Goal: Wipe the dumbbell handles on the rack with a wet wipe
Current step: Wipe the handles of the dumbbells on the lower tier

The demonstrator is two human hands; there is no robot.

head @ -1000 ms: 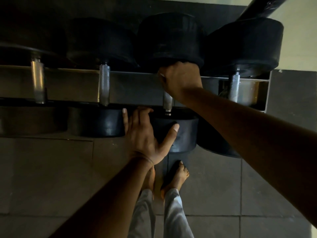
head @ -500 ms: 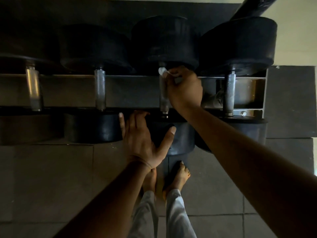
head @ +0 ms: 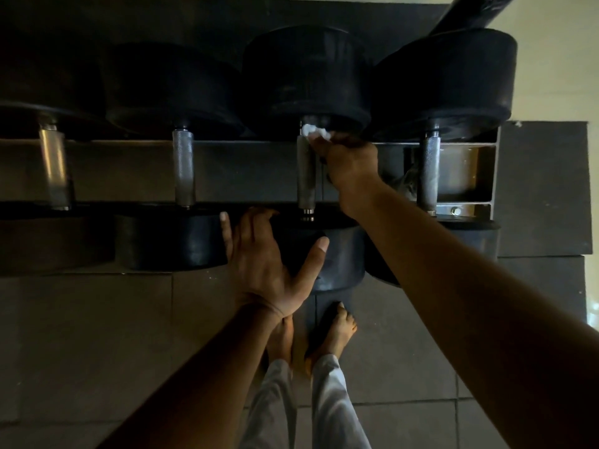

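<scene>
Nearest, bare feet (head: pixel 330 332) stand on the tiled floor (head: pixel 81 335). The left hand (head: pixel 269 264) lies flat, fingers spread, against the near head of the third dumbbell (head: pixel 340 257). Farther, the right hand (head: pixel 350 160) pinches a white wet wipe (head: pixel 316 131) at the far end of that dumbbell's handle (head: pixel 306 176) on the rack (head: pixel 466 170).

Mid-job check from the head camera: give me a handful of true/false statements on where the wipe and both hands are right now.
1. The right hand holds the wet wipe at the far end of the third dumbbell handle. True.
2. The left hand grips a handle. False: it rests open on the near weight head.
3. Four handles show on the rack. True.
4. The person wears shoes. False: the feet are bare.
</scene>
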